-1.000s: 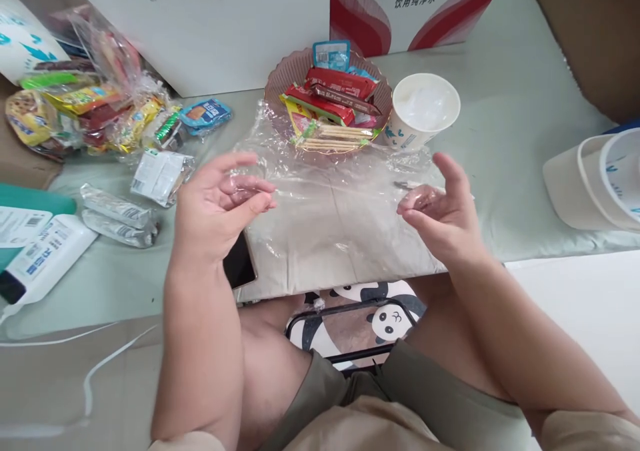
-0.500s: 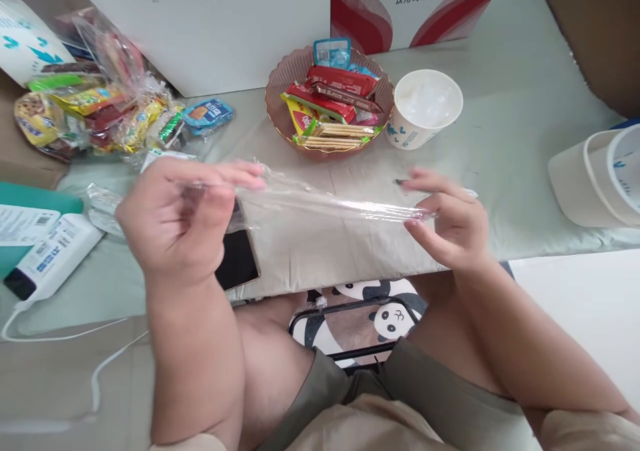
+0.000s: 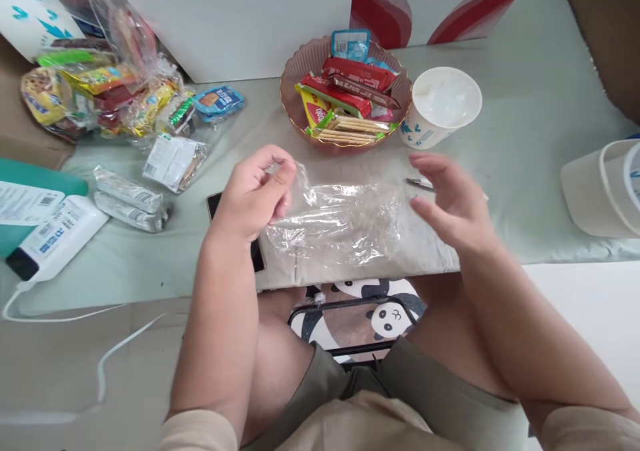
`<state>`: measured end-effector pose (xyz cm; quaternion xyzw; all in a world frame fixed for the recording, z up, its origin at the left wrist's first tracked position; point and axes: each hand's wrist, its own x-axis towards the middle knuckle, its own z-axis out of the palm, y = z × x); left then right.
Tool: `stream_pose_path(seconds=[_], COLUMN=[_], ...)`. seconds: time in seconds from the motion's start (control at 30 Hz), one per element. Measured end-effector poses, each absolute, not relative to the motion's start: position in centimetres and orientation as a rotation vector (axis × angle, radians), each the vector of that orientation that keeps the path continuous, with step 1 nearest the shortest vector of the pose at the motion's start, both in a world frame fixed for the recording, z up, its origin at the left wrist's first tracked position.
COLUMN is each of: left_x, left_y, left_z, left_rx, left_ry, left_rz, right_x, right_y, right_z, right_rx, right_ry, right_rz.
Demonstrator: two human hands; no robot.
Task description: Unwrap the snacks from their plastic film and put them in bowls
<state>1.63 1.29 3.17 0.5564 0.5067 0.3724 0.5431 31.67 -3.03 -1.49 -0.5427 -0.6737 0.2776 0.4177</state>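
A crumpled sheet of clear plastic film (image 3: 340, 221) lies on the pale green table (image 3: 525, 104) right in front of me. My left hand (image 3: 255, 194) pinches its upper left corner between thumb and fingers. My right hand (image 3: 447, 201) hovers at the film's right edge with fingers spread, holding nothing. Just behind the film stands a pink glass bowl (image 3: 295, 91) holding several wrapped snacks and biscuit packs. A white paper cup (image 3: 440, 108) stands to the right of the bowl.
A dark phone (image 3: 215, 204) lies partly under my left wrist. Snack packets (image 3: 125, 198) and a bag of sweets (image 3: 100, 91) crowd the left. A white charger with cable (image 3: 55, 238) lies far left. Stacked white cups (image 3: 600, 184) sit far right. A small metal object (image 3: 420, 183) lies by my right hand.
The film, stretched taut between both hands half a second ago, has dropped crumpled onto the table. My right hand has let go of it and opened; my left hand moved right, still pinching a corner.
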Motion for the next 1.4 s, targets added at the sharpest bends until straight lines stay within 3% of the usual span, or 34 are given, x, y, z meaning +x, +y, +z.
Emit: stream_pose_path(seconds=[0.23,0.43,0.63,0.8,1.13,1.3,1.4], left_x=[1.8,0.3,3.9,6.9,5.2,4.7,4.8], left_y=[0.9,3.1,1.3,-0.9,-0.6,-1.2,-1.6], left_z=[3.5,0.4,-1.1,-0.7,1.7,3.1,3.5], left_rx=[1.415,1.036,0.902,1.071,1.576,1.958,2.295], left_ry=[0.887,1.139,0.982,0.947,0.969,0.76,0.908], left_rz=[0.624,1.366,0.891,0.892,1.316,1.172,1.045], right_x=[26.6,26.3,25.3,25.4,27.4,28.2,28.3], right_y=[-0.8,-2.3,-3.1,-4.1,-5.8,-6.6,-6.7], right_z=[0.6,0.9,-1.9,-2.6,-2.3,-1.0,-0.6], right_rx=[-1.051,-1.023,-1.145,-1.116,-1.017,-0.999,-1.071], right_ry=[-2.122,-1.541,-0.909,-0.867,-1.169,-1.435,-1.636], right_rz=[1.196,1.73,1.481,1.36,1.037,0.818,0.592])
